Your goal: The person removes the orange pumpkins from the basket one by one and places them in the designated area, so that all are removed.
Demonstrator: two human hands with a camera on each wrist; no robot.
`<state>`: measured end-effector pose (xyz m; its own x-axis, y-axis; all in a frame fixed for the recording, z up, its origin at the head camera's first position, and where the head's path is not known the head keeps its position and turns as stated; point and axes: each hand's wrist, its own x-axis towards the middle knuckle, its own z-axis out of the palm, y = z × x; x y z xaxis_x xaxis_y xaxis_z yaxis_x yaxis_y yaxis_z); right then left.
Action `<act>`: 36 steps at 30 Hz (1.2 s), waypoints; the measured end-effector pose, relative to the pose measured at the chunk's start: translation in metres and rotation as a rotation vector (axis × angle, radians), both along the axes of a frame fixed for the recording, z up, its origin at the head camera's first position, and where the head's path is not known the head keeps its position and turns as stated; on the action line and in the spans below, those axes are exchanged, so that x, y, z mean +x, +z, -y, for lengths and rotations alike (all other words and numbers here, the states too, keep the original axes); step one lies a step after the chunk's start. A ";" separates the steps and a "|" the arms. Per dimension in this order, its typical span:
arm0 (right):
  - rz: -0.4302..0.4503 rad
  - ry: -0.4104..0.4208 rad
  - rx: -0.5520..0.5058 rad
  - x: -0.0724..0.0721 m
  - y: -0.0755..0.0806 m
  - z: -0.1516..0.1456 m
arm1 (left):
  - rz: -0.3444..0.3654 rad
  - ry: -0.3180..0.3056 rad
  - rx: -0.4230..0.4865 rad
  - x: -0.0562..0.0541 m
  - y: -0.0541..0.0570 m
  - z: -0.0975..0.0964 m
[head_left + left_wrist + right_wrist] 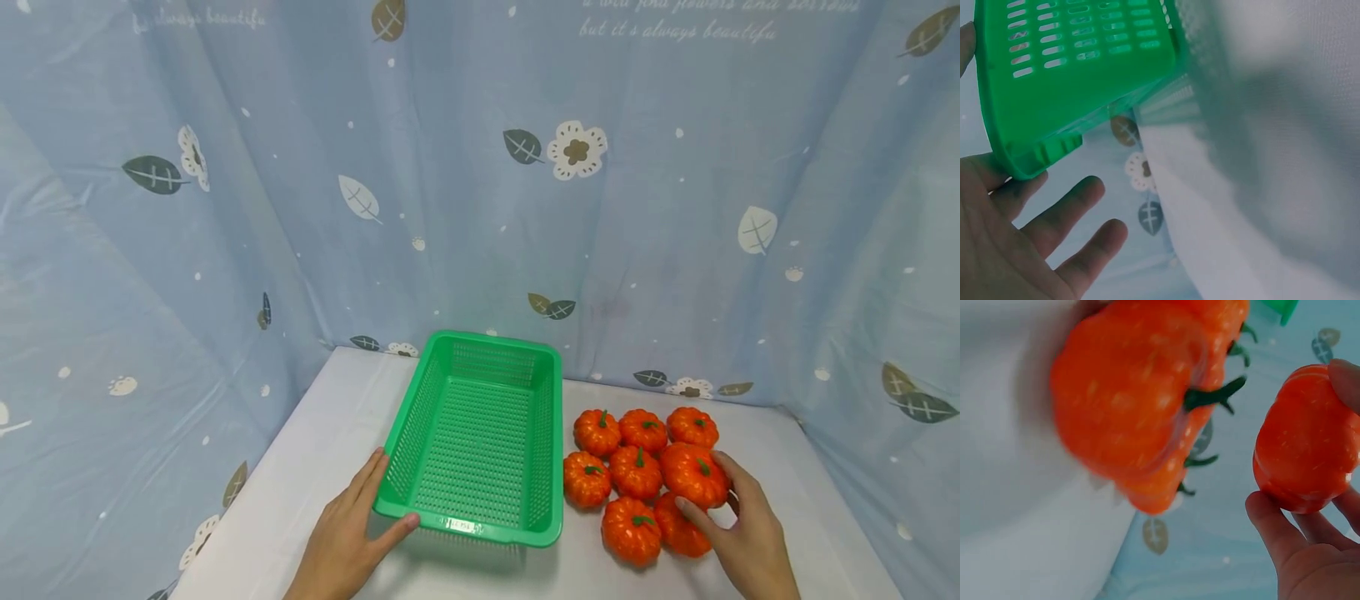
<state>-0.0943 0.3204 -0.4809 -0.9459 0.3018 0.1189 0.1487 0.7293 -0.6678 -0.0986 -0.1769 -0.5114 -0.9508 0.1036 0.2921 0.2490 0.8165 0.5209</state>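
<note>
A green plastic basket (480,446) with slotted walls stands in the middle of the head view. My left hand (351,529) holds its near left corner, thumb at the front rim and fingers along the left side. From the left wrist, the basket's wall (1085,81) fills the upper left, and the lower fingers (1066,215) stretch out free of it. My right hand (742,525) grips a small orange toy pumpkin (692,475) between thumb and fingers. In the right wrist view this pumpkin (1307,440) is raised, apart from the others.
Several more orange pumpkins with green stems, one of them a near pumpkin (632,532), stand grouped right of the basket on the white tabletop (307,433). A blue curtain (450,208) printed with leaves and flowers hangs behind and at both sides.
</note>
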 end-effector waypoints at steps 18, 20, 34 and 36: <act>-0.003 0.171 -0.102 -0.005 0.005 0.056 | 0.033 0.012 0.033 0.000 0.000 0.000; -0.008 0.183 -0.113 -0.005 0.005 0.060 | 0.032 0.013 0.035 0.000 0.001 -0.001; -0.093 0.258 -0.118 -0.010 0.010 0.080 | 0.033 0.015 0.050 0.000 0.000 -0.001; -0.105 0.275 -0.129 -0.011 0.011 0.086 | 0.038 0.015 0.053 0.000 0.000 -0.001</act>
